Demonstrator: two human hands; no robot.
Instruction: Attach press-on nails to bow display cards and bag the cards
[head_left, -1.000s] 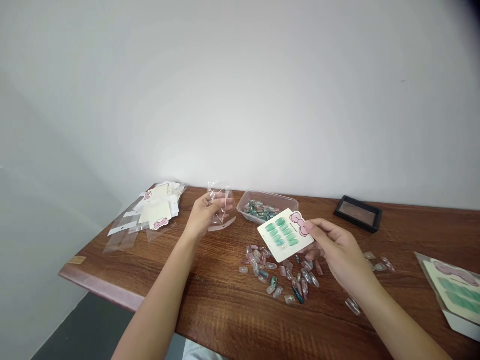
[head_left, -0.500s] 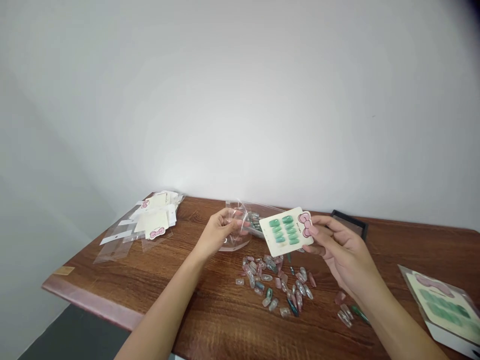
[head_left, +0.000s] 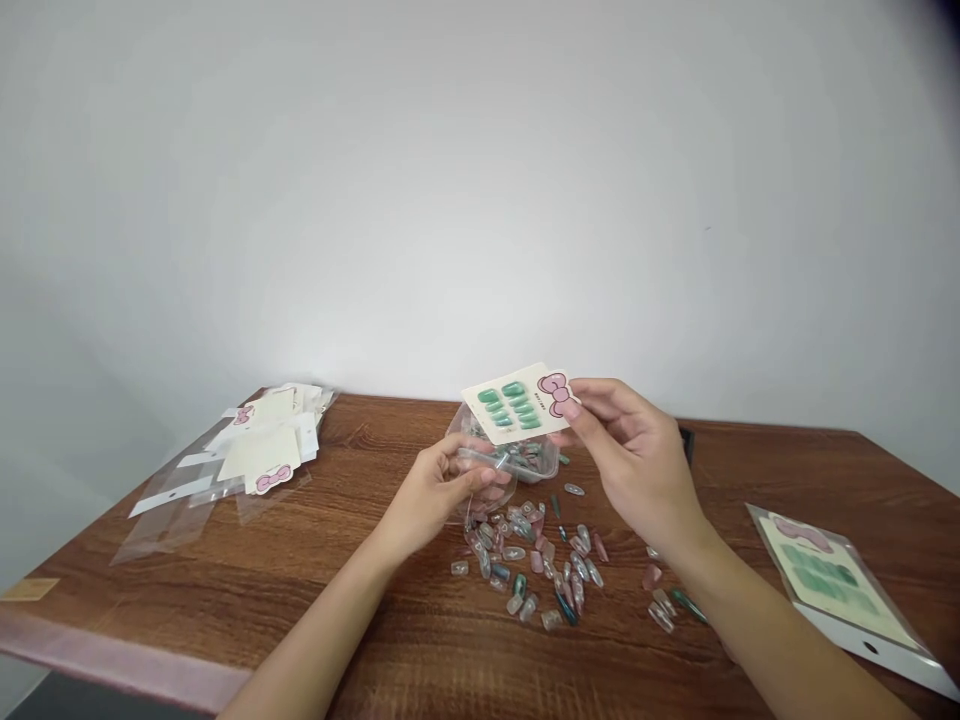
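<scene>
My right hand [head_left: 634, 450] pinches a cream card of green press-on nails [head_left: 508, 407] by its pink bow end. The card is held tilted above a clear plastic box [head_left: 553, 468] that has loose nails in it. To the left, my left hand [head_left: 442, 490] is closed, fingers and thumb together, on a clear plastic bag [head_left: 491, 500] whose outline is hard to make out. Below both hands, many loose press-on nails [head_left: 536, 560] in pink, clear and green lie scattered on the wooden table [head_left: 420, 640].
On the left lies a pile of cream cards [head_left: 259, 455] with clear bags. At the right rests a bagged card of green nails [head_left: 832, 575]. A dark tray edge [head_left: 687, 442] shows behind my right hand. A pale wall [head_left: 480, 200] rises behind the table.
The card of nails has moved left and up, over the plastic box and closer to my left hand. The bag in my left hand has dropped lower. The whole view has shifted slightly.
</scene>
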